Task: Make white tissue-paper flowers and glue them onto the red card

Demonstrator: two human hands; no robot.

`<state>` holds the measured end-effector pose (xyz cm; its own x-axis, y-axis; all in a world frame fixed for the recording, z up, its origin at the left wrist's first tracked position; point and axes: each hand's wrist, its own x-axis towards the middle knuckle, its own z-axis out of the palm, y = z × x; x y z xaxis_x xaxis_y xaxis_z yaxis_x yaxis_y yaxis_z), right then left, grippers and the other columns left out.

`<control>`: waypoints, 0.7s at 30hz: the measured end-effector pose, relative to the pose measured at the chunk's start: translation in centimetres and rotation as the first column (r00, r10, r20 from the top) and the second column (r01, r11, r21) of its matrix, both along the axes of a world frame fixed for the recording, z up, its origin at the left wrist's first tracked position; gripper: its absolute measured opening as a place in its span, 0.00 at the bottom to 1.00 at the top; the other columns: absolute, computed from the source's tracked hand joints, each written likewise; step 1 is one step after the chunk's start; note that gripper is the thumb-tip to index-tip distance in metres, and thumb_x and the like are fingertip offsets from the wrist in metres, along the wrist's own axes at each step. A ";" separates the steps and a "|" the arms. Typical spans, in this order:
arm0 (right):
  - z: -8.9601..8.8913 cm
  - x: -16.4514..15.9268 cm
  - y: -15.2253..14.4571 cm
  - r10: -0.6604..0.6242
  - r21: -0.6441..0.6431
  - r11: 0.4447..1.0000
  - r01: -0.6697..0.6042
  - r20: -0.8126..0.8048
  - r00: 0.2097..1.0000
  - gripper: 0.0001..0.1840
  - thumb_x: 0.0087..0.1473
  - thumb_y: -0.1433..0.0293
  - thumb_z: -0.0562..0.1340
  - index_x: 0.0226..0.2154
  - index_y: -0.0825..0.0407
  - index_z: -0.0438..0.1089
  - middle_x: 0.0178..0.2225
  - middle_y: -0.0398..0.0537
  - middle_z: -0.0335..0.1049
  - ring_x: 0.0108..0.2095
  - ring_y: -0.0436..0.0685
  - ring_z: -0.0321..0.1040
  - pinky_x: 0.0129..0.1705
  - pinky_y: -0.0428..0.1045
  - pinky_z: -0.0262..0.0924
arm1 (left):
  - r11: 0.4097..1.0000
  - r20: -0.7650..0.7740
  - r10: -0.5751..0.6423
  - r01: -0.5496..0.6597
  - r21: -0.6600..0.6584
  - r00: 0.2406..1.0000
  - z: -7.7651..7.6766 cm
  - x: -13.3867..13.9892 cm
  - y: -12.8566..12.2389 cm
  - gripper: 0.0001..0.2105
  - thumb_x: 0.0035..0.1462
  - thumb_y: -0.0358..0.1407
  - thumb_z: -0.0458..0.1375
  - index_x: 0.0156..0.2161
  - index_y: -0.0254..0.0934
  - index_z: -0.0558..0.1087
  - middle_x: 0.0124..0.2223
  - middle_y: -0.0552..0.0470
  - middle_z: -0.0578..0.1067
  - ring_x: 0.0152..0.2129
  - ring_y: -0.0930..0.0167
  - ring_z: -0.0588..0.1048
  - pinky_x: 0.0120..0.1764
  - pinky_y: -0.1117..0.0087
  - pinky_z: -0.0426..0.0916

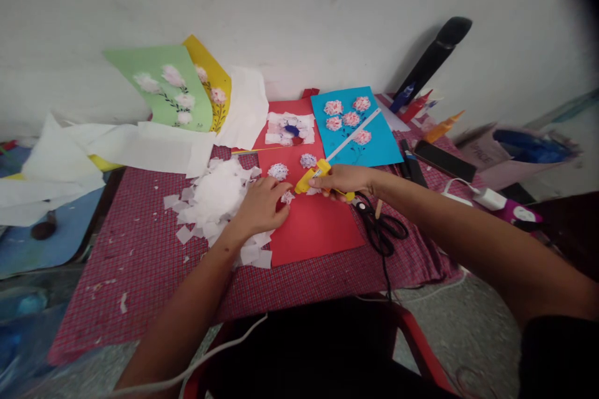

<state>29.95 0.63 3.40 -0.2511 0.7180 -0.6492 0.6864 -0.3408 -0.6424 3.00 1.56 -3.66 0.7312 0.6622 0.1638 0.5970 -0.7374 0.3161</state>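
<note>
My right hand [339, 181] grips a yellow glue gun [306, 182], from which a long white glue stick [353, 136] sticks out toward the back right. Its nozzle points down-left over a red sheet [318, 230]. At the sheet's left edge lies my left hand [264, 206], palm down, fingers apart, with nothing visible in it. Its fingertips are beside a small speckled paper flower [287, 197]. Two larger speckled flowers, a left one [277, 171] and a right one [308, 161], sit on the red sheet. Left of my left hand spreads a pile of white paper squares [218, 190].
A blue card [388, 146] with pink flowers lies behind the glue gun. Green [196, 100] and yellow cards lean at the back left. A black cable [386, 230] coils at right, near a dark phone-like slab [444, 161] and a white plug [489, 198]. Paint tubes stand back right.
</note>
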 end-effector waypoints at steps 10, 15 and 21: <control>-0.4 0.4 -0.2 -0.025 0.029 0.999 0.027 -0.070 0.997 0.34 0.56 0.37 0.67 0.26 0.52 0.70 0.22 0.45 0.70 0.19 0.47 0.62 0.21 0.44 0.56 | 0.999 -0.032 -0.005 0.006 0.038 0.999 -0.5 0.1 0.1 0.18 0.64 0.44 0.58 0.56 0.41 0.76 0.49 0.42 0.72 0.46 0.57 0.72 0.51 0.51 0.67; 0.2 0.8 -0.6 -0.045 0.036 0.998 0.046 -0.031 0.998 0.35 0.55 0.37 0.67 0.24 0.53 0.71 0.18 0.44 0.68 0.18 0.48 0.63 0.21 0.44 0.57 | 1.000 -0.022 0.000 0.000 0.024 1.000 -0.5 0.1 0.1 0.16 0.64 0.44 0.59 0.53 0.41 0.77 0.49 0.43 0.71 0.45 0.58 0.71 0.51 0.52 0.67; 0.0 0.3 -0.4 -0.077 0.041 0.996 0.077 -0.004 0.997 0.33 0.58 0.41 0.67 0.24 0.53 0.70 0.18 0.44 0.67 0.17 0.48 0.62 0.21 0.44 0.57 | 1.000 -0.029 -0.002 0.002 0.018 1.000 -0.5 0.1 0.2 0.16 0.63 0.43 0.59 0.53 0.41 0.77 0.49 0.43 0.72 0.46 0.58 0.72 0.52 0.52 0.67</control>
